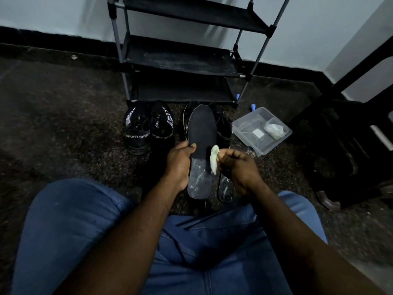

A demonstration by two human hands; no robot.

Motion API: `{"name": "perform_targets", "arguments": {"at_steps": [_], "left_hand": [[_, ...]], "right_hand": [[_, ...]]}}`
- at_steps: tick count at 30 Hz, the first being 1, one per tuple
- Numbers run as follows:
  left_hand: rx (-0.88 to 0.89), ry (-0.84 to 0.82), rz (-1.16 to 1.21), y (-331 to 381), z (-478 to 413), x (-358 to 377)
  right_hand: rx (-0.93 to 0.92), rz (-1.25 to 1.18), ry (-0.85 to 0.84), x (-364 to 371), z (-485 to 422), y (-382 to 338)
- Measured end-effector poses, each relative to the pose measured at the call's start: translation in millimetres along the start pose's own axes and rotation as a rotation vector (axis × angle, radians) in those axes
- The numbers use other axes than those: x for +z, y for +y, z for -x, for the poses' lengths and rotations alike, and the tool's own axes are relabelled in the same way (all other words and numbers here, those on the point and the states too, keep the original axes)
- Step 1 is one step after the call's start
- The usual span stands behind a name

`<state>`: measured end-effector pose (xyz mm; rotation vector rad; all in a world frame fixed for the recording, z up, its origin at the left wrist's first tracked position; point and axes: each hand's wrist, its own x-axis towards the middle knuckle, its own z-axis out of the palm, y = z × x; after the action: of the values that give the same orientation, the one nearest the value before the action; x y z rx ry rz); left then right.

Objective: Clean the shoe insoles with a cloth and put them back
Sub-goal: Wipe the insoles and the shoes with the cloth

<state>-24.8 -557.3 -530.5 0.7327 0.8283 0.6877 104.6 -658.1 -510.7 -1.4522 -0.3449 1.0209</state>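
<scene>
My left hand (179, 165) grips a long insole (201, 133) by its left edge; the insole is black at the toe and clear at the heel, held above the floor. My right hand (238, 167) pinches a small pale green cloth (214, 159) right beside the insole's right edge. A second insole (226, 188) lies on the floor under my right hand, mostly hidden. A pair of dark shoes (223, 126) sits behind the held insole, largely covered by it.
A pair of black "SPORT" sneakers (148, 128) stands to the left. A clear plastic container (260, 129) with a white wad lies to the right. A black shoe rack (182, 60) stands behind. Dark furniture (344, 145) stands at right. My jeans-clad legs fill the foreground.
</scene>
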Motion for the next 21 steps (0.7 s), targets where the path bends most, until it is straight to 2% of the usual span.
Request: {"name": "perform_targets", "arguments": {"at_steps": [9, 12, 14, 17, 21], "left_hand": [[-0.028, 0.023, 0.067, 0, -3, 0], [-0.070, -0.005, 0.091, 3, -1, 0], [-0.123, -0.095, 0.093, 10, 5, 1], [-0.264, -0.318, 0.094, 19, 18, 4], [-0.307, -0.414, 0.056, 14, 21, 7]], "right_hand": [[-0.114, 0.211, 0.062, 12, -2, -1], [-0.081, 0.225, 0.025, 14, 0, 0], [-0.051, 0.183, 0.031, 14, 1, -2], [-0.029, 0.097, 0.025, 14, 1, -9], [-0.093, 0.139, 0.045, 13, 1, -19]]}}
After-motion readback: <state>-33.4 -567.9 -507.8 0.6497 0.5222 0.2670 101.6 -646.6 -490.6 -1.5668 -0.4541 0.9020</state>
